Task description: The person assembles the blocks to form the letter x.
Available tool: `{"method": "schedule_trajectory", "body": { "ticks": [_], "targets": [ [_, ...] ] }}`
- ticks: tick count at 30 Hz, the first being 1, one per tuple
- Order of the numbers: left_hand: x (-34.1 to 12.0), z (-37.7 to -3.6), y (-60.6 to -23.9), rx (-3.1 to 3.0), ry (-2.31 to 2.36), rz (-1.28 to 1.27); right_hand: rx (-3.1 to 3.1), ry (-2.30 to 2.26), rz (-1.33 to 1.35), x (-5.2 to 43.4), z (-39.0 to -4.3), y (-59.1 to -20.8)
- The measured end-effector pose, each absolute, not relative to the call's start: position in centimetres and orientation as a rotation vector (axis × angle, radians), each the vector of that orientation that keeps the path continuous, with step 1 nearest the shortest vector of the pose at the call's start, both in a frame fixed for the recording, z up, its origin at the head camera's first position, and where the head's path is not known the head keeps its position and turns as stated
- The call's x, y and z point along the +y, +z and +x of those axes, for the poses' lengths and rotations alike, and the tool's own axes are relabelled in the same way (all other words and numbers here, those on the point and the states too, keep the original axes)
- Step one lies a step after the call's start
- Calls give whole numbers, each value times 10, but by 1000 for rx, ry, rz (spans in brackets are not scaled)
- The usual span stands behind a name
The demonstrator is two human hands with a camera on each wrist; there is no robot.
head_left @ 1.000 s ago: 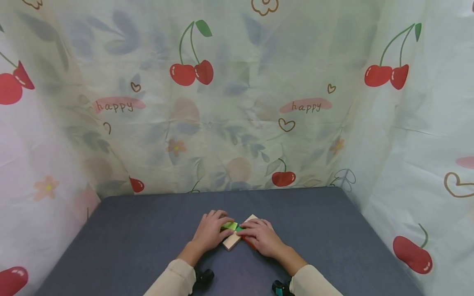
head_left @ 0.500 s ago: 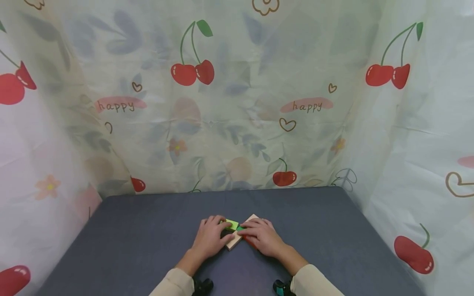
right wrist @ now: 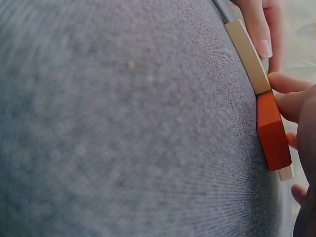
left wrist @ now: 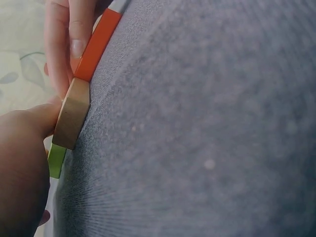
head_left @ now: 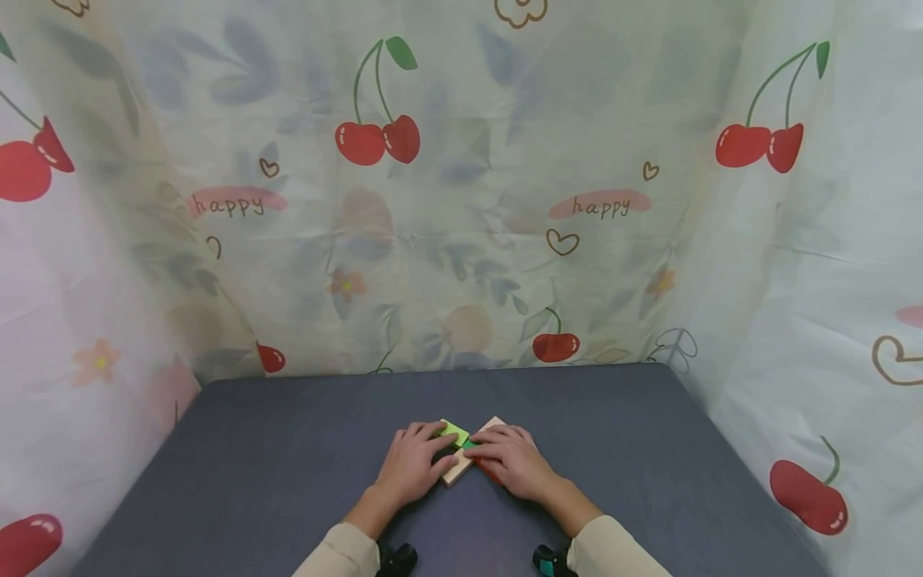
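Wooden blocks lie flat in a cross shape on the table between my hands. A small green block (head_left: 469, 444) shows at the centre. A lime block (head_left: 454, 433) points to the far left, with the fingers of my left hand (head_left: 408, 465) on it. My left thumb touches the near plain wood block (head_left: 456, 468). My right hand (head_left: 516, 463) lies over the right side of the cross, its fingertips at the centre. It partly hides the orange-red block (right wrist: 272, 133) and the far plain wood block (head_left: 495, 420).
The dark grey tabletop (head_left: 303, 449) spreads around the blocks. A curtain (head_left: 461, 264) printed with cherries hangs behind and at both sides. Black wrist devices show below the cream sleeves, one being the left device (head_left: 397, 558).
The lime block's outer end has swung away from me, so it slants to the far left. My left fingers have shifted along it. The right hand stays over the blocks.
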State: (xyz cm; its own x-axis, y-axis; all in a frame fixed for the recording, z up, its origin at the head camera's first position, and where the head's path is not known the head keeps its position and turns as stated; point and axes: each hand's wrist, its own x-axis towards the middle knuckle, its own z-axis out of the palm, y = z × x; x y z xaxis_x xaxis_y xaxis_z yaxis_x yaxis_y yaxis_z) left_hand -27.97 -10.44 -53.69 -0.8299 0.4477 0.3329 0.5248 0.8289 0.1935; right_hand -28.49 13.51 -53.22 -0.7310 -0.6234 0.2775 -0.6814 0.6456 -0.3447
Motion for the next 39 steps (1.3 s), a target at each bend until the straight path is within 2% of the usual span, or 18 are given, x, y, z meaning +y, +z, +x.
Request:
{"method": "schedule_trajectory", "body": {
  "ticks": [39],
  "targets": [
    [-106,-283,-532,-2829,-372,-826,-2688,731,1059,135,-283,-528]
  ]
}}
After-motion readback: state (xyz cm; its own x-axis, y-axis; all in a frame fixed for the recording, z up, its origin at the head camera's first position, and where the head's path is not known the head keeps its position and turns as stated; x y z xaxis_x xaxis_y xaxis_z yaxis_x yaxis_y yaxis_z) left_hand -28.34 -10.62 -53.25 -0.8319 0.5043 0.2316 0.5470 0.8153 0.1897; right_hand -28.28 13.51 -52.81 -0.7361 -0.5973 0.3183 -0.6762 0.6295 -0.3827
